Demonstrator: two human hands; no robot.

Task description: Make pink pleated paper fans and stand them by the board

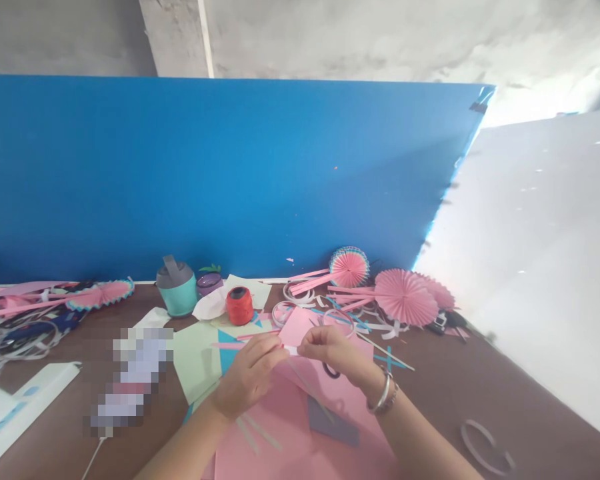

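My left hand (253, 373) is closed in a pinch around a narrow pink paper stick (225, 346), whose end juts out to the left. My right hand (337, 353), a bangle at its wrist, has fingers and thumb pressed together on a small white strip (291, 350) that bridges the two hands. The fingers hide most of both pieces. Below the hands lie large pink paper sheets (265, 433) and a grey-purple card (333, 421). A dark scissors handle (331, 371) shows partly beneath my right hand.
Behind stand a red thread spool (239, 306), a teal cup (175, 293) and a purple jar (209, 285). Pink pleated paper fans (406, 297) lie at the back right, another fan (113, 293) at left. A blue panel (205, 180) rises along the rear table edge.
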